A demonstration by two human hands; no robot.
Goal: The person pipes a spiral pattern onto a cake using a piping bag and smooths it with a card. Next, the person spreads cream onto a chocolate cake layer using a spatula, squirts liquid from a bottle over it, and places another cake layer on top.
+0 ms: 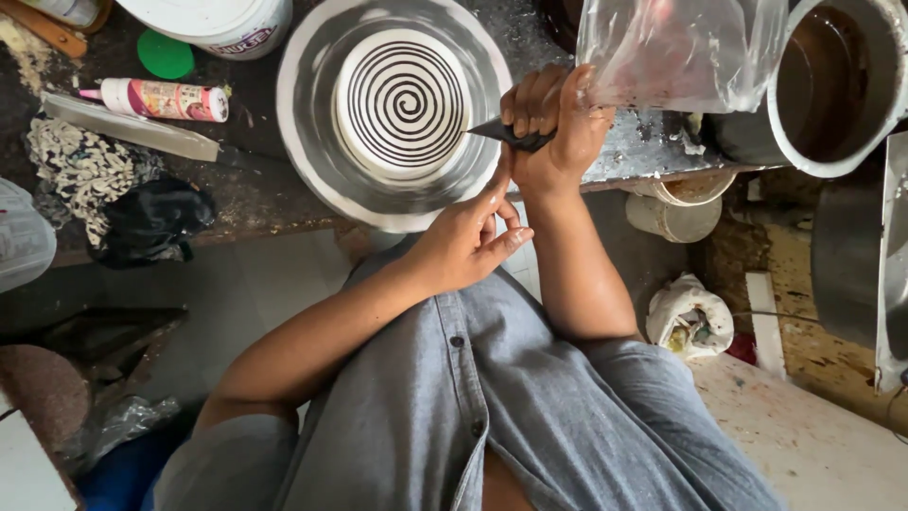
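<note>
squeezed soft, light piping bag [662, 47] near its dark tip in closed right hand [553, 128], left hand [468, 241] half-curled, empty, steadying; likely slippery.

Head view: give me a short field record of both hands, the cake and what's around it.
right hand: grips a clear piping bag, dark tip at the cake's edge
left hand: fingertip steadies the right hand near the tip
cake: round, white top, dark spiral piped on
turntable: grey disc under the cake
nearby: long knife, pink tube, metal pot
</note>
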